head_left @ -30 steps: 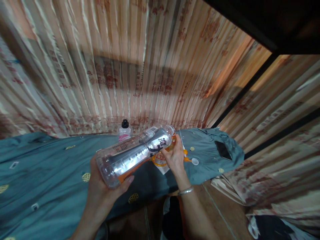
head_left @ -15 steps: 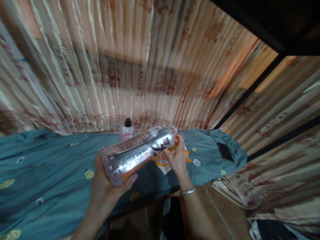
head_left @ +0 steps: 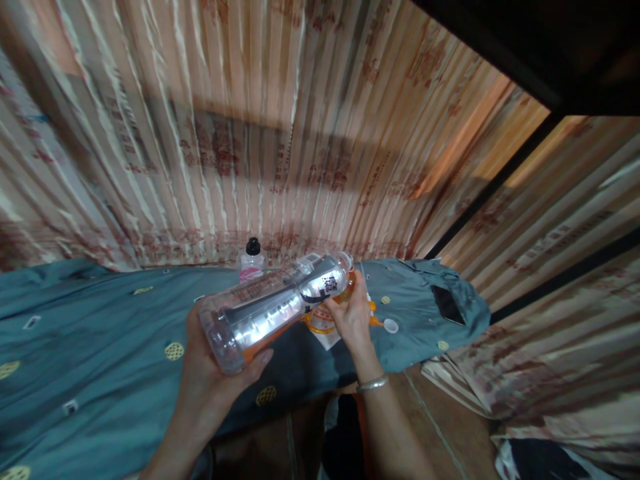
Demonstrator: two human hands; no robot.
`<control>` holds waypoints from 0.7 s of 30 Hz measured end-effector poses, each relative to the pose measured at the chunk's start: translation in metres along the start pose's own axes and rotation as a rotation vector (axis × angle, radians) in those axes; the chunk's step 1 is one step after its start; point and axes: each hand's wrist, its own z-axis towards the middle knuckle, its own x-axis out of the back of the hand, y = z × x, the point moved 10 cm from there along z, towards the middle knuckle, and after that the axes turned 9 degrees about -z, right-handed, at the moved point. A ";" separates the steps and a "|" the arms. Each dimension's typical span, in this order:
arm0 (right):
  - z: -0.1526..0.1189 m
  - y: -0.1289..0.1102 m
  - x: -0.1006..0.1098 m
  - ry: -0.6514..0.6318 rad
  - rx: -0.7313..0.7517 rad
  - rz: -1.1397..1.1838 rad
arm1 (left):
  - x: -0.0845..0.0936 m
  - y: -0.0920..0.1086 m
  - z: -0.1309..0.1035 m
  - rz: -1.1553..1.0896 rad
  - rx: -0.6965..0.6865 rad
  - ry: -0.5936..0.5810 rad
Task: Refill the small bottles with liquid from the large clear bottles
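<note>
clear plastic bottle [head_left: 270, 313] lies slantwise in the air above the bed-like surface, base towards us at lower left, neck at upper right. its silver label [head_left: 280, 313] carries large dark characters near the shoulder, too small for us to read surely, an orange strip along the lower edge, and a barcode-like patch at the top; we cannot make out a brand. our left hand [head_left: 215, 357] is wrapped round the base, gripping it, thumb below. our right hand [head_left: 353, 313], a silver bangle [head_left: 373, 383] on its wrist, curls closed about an orange-tinted vessel [head_left: 349, 285] just under the bottle's neck; its fingertips are partly hidden.

below, we see an orange-rimmed clear container [head_left: 320, 323] with red and white print, unreadable to us, on a white sheet [head_left: 327, 341]. right of our hand lies an orange piece with a round white end [head_left: 390, 326]. behind our bottle stands a small black-capped bottle [head_left: 251, 263] with a pink label, also illegible. farther right rests a dark phone [head_left: 447, 305].

all these sit on teal cloth [head_left: 120, 333] dotted with yellow ovals and little white patches. beyond hangs a pinkish pleated curtain [head_left: 240, 200] printed with red motifs and columns of characters, crossed at right by a black bar [head_left: 495, 183]; brown floor [head_left: 425, 413] shows beneath.
</note>
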 end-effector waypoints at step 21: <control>0.000 0.004 -0.001 0.003 -0.025 -0.017 | -0.002 0.007 0.004 0.008 -0.038 -0.043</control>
